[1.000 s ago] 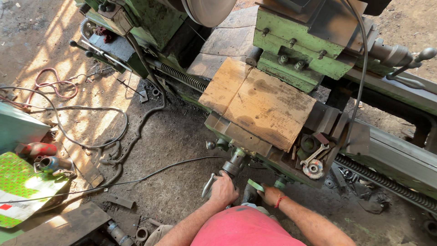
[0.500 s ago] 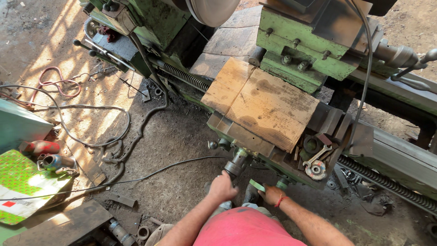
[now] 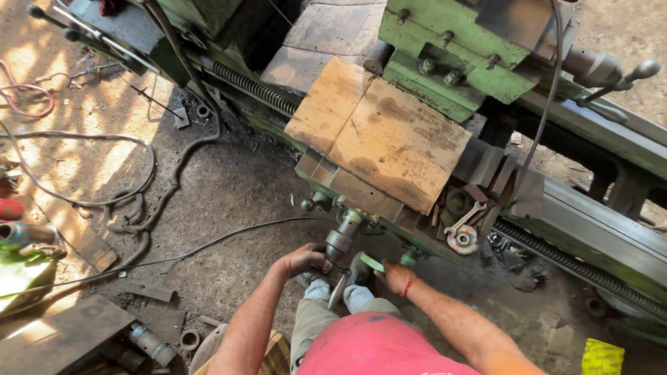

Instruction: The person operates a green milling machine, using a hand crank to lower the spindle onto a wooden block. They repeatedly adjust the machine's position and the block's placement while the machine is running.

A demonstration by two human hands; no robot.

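Seen from my head camera: my left hand [image 3: 300,260] curls around the grey handle [image 3: 340,243] hanging below the lathe's [image 3: 445,90] apron, forearm stretched forward. My right hand [image 3: 396,276], red thread at the wrist, pinches a thin green strip [image 3: 372,262] just beside that handle. Two wooden boards [image 3: 379,132] cover the green carriage above. A yellow packet [image 3: 602,357] lies at lower right. Cables [image 3: 139,201] snake across the dusty, sun-striped dirt floor [image 3: 229,187].
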